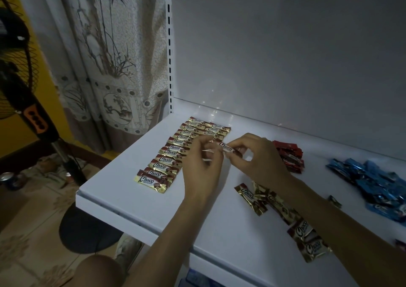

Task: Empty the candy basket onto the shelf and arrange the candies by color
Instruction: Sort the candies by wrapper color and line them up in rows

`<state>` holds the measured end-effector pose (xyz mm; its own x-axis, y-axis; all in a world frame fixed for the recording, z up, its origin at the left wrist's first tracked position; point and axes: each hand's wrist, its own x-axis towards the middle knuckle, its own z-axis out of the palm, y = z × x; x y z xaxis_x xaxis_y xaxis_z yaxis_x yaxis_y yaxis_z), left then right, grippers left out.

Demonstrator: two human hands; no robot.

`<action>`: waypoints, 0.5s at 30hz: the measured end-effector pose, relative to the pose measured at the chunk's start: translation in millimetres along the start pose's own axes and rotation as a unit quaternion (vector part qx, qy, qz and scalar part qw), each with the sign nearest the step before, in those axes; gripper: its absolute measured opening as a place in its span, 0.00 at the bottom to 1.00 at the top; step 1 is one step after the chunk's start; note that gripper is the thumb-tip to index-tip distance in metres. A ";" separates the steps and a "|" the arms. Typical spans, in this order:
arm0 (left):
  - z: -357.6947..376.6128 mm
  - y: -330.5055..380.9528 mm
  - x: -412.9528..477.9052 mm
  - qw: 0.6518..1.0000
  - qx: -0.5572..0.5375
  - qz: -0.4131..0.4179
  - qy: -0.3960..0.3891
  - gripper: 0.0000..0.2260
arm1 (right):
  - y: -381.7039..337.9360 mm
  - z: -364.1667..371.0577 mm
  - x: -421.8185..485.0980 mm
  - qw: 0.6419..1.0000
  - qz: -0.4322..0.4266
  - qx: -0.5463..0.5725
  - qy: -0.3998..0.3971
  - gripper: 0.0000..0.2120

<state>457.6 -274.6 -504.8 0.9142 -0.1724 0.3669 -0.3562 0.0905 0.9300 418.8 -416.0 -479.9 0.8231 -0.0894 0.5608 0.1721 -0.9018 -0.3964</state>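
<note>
Head view, left hand (203, 157) and right hand (259, 159) pinching one gold Choco candy (227, 148) with curled fingertips above white shelf (123, 183); gold candy rows (167, 155) left, red pile (290, 157), blue pile (373, 181) right

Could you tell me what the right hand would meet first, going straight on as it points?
Probably the left hand, pinching the other end of the same gold candy the right hand holds; beyond it lie the gold candy rows, though depth is unclear.
</note>
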 end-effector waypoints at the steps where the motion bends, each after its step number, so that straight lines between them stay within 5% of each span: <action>1: -0.2 3.2 0.8 1.000 0.017 0.007 0.005 0.06 | 2.7 0.8 -0.1 1.000 0.021 0.005 0.015 0.10; 8: -52.5 4.0 13.8 0.935 0.296 0.192 -0.031 0.10 | -4.5 33.7 27.7 0.991 0.041 -0.116 -0.051 0.12; 15: -90.5 -4.0 19.5 0.903 0.384 0.186 -0.039 0.14 | -15.5 61.2 45.1 0.973 0.029 -0.211 -0.094 0.12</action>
<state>494.4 -189.5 -503.2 0.6982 -0.3408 0.6296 -0.6920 -0.5466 0.4715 486.4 -380.1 -492.9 0.9157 -0.1030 0.3884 -0.0828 -0.9942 -0.0683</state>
